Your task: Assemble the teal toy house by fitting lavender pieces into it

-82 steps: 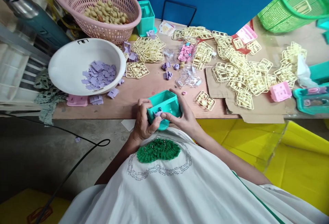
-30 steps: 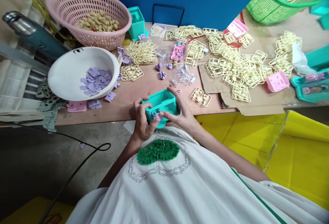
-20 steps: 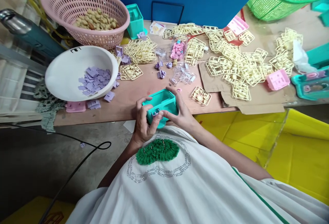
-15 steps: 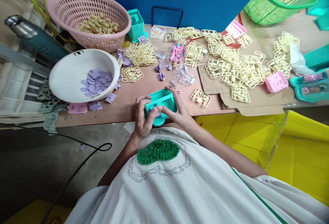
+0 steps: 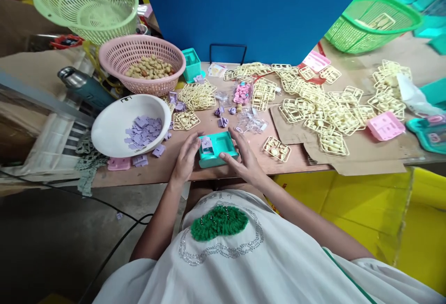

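**Teal box on the table**

The teal box [image 5: 218,148] sat on the table's [image 5: 181,164] near edge. The left hand [image 5: 185,157] and right hand [image 5: 245,160] lay open against its sides. It looked light, stiff and smooth; its side walls seemed best to hold.

A white bowl [image 5: 114,125] of lilac pieces [image 5: 143,131] sits beside what look like cream sprues [image 5: 327,109].
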Available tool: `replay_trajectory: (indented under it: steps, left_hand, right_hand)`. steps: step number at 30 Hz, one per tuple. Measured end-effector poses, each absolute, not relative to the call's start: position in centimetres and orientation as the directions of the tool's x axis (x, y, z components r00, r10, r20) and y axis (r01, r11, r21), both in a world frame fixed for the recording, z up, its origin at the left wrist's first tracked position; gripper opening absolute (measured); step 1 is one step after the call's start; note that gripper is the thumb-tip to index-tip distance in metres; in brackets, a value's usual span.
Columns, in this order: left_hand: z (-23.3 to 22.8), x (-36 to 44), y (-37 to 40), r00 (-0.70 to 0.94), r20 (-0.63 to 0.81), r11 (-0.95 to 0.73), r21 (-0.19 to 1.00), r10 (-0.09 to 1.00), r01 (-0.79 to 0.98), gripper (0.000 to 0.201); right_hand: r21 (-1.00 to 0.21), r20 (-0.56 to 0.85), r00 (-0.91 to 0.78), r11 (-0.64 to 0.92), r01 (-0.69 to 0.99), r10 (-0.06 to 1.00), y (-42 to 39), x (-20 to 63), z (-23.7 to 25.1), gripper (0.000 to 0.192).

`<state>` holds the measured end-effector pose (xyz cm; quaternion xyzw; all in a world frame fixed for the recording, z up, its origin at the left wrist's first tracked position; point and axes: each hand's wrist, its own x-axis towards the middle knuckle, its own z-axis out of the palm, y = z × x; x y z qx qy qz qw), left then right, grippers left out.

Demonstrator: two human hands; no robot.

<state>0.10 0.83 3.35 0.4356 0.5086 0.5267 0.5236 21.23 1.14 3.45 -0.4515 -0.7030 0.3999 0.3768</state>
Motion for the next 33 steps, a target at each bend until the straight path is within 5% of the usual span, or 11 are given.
replay_trajectory:
  steps: [9,17,25,33]
  left_hand:
    - [5.6,-0.7,0.3,-0.045,-0.054,0.056,0.997,0.998,0.051,0.054]
    - [4.9,-1.3,0.4,0.000,-0.059,0.059,0.995,0.998,0.085,0.052]
    - [4.3,-0.9,-0.3,-0.016,-0.116,0.116,0.993,0.993,0.023,0.063]
    - [4.8,0.2,-2.9,-0.050,-0.077,0.074,0.995,0.996,-0.061,0.057]
  right_hand:
    - [-0.640,0.565,-0.399,0.689,0.341,0.722,1.8,21.7,4.9,0.048]
    - [-0.436,0.541,-0.672,0.852,0.291,0.506,3.1,21.2,6.4,0.036]
    - [-0.487,0.586,-0.616,0.837,0.252,0.526,2.7,20.9,5.8,0.035]
    - [-0.674,0.599,-0.270,0.656,0.339,0.754,0.7,21.1,3.8,0.052]
